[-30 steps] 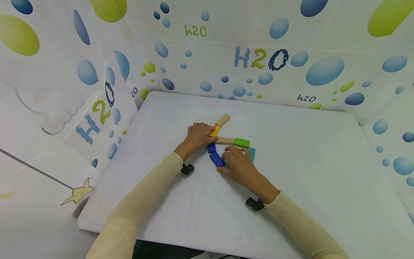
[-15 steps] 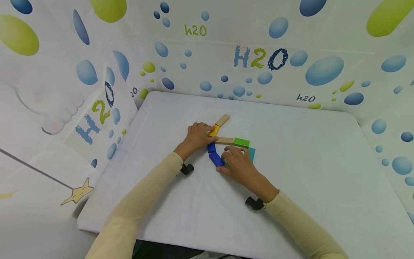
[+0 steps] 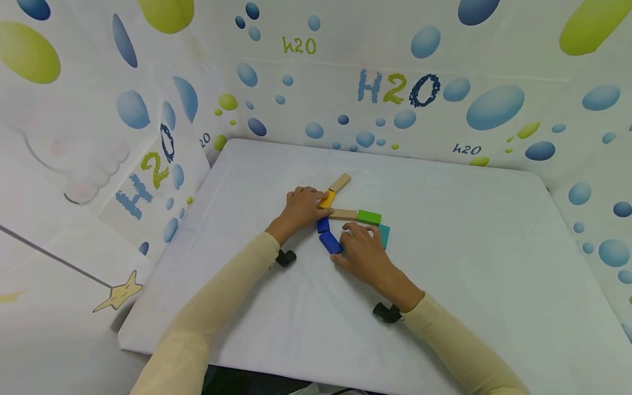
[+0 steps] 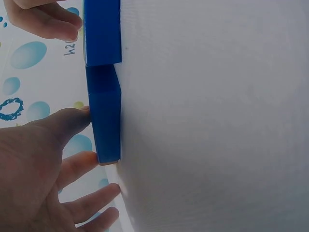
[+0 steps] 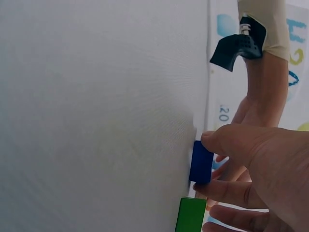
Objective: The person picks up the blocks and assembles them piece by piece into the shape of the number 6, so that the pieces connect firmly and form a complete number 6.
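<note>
In the head view, my left hand (image 3: 301,207) touches the block row: its index finger is at a yellow block (image 3: 327,199), its thumb near where a bare wooden block (image 3: 344,214) meets a short blue block (image 3: 323,225). The left wrist view shows the thumb against a blue block (image 4: 105,116), with the other fingers spread. My right hand (image 3: 367,249) pinches the end of a longer blue block (image 3: 330,242) between thumb and index finger. The right wrist view shows that blue block (image 5: 201,162) between them, beside a green block (image 5: 190,214).
A second bare wooden block (image 3: 340,182) continues the row beyond the yellow one. Right of the middle lie a green block (image 3: 368,218) and a teal block (image 3: 384,236), partly behind my right hand. Everything lies on a white cloth-covered table (image 3: 469,247), with printed fabric walls around it.
My right wrist has shifted very slightly. Both hands keep their places on the blocks, and the blocks look the same.
</note>
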